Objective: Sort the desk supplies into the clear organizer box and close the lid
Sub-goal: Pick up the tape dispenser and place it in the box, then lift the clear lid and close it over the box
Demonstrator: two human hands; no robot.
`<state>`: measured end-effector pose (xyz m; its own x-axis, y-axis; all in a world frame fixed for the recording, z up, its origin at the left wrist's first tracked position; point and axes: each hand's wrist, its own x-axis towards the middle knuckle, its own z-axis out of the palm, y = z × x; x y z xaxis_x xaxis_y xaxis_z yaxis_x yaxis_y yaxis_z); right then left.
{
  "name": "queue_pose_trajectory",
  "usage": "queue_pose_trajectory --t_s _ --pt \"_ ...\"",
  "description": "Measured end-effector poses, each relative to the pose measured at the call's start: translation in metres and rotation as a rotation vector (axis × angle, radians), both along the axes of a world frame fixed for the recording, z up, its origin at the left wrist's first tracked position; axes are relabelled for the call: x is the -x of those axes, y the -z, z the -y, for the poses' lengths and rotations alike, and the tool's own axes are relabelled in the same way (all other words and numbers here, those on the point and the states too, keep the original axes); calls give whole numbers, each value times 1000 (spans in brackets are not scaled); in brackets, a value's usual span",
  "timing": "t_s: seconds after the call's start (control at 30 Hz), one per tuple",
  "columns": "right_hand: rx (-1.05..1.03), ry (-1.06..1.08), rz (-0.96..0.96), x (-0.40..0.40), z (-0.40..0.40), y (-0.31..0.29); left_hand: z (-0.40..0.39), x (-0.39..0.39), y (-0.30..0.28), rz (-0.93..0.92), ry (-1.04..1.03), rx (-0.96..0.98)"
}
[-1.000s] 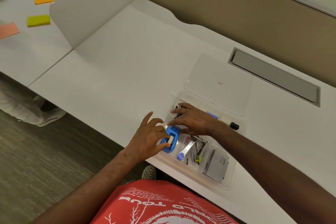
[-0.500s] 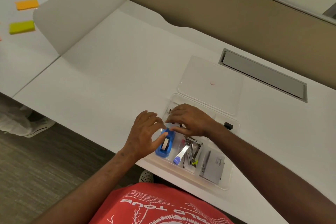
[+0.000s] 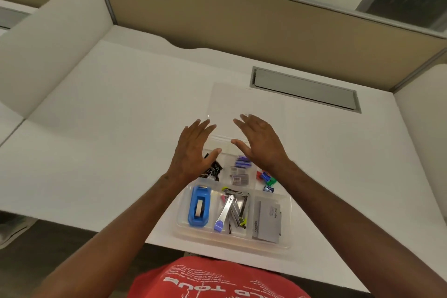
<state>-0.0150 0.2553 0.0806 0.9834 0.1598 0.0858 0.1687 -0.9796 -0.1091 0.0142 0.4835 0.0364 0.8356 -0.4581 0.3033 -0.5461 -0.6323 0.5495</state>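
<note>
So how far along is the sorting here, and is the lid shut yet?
Sorting looks done: the blue tape dispenser, metal tools, grey box and clips sit in compartments of the organizer box. Nothing is in hand: left hand and right hand are open, reaching toward the lid, which lies flat open. Closing remains.

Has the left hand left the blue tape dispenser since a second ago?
Yes. The left hand let go of the tape dispenser and moved away toward the open lid, fingers straight.
</note>
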Motion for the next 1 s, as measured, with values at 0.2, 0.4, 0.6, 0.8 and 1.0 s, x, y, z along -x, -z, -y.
queue_pose_trajectory --t_s 0.2,0.4,0.6,0.8,1.0 --pt "15 161 -13 -10 40 -2 30 -47 -13 10 52 -122" --pt "8 293 -43 -27 81 6 54 -95 -20 36 60 -239" --pt "75 388 -115 -50 112 22 66 -135 -2 -16 55 -409" --pt "81 469 -168 -72 136 42 71 -168 22 -56 -6 -608" --pt "123 531 -197 -85 157 65 76 -192 36 -190 -94 -612"
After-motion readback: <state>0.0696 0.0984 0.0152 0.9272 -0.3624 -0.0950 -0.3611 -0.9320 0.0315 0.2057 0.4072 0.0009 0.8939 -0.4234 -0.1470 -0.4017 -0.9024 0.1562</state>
